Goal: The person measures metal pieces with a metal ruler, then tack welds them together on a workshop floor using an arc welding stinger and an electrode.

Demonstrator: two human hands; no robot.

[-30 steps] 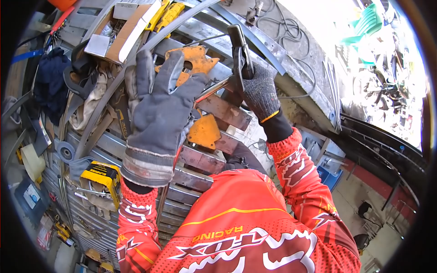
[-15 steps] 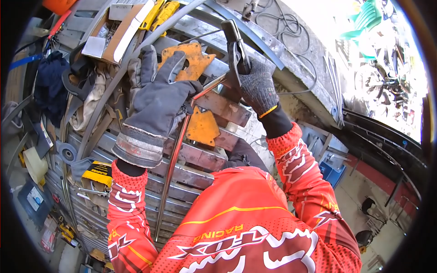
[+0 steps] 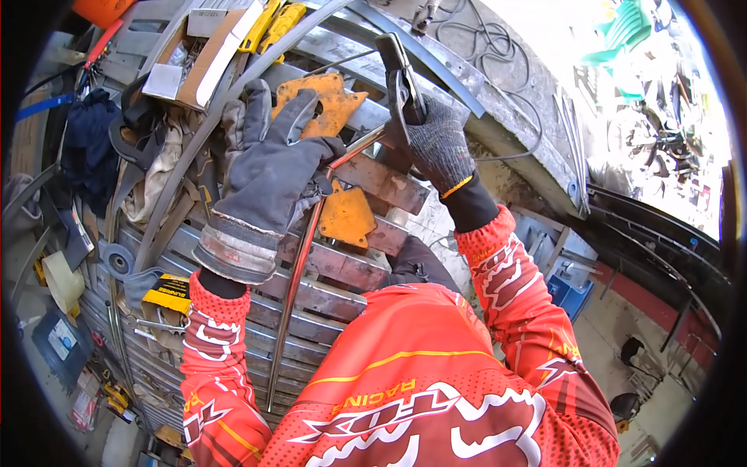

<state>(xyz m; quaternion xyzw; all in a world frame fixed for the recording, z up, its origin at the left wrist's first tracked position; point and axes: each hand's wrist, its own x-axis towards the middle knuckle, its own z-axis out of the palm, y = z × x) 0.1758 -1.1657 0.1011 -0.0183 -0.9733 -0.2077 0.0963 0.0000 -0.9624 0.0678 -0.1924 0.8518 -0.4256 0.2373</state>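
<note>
My left hand [image 3: 264, 175] wears a thick grey work glove. Its index finger and thumb close around a slim, shiny metal bar [image 3: 292, 284] at its angled corner, while the other fingers stretch forward. My right hand [image 3: 436, 144], in a dark knit glove, is wrapped round a black lever-handled clamp that looks like a welding electrode holder [image 3: 401, 78]. A thin rod [image 3: 342, 64] runs left from its jaws. Two orange plates, perhaps welding magnets, lie nearby: one [image 3: 331, 105] beyond my left fingers, the other [image 3: 347, 216] right of the bar.
Beneath everything is a slatted metal bench [image 3: 319, 323]. At the far left stand a cardboard box [image 3: 210, 66], yellow-handled tools [image 3: 276, 31] and dark cloth [image 3: 87, 144]. A curved grey strip [image 3: 191, 152] crosses the left side. Black cable [image 3: 498, 39] coils on the floor beyond the bench.
My right hand and the holder have shifted very slightly left. My left hand and the bar stay almost in the same place.
</note>
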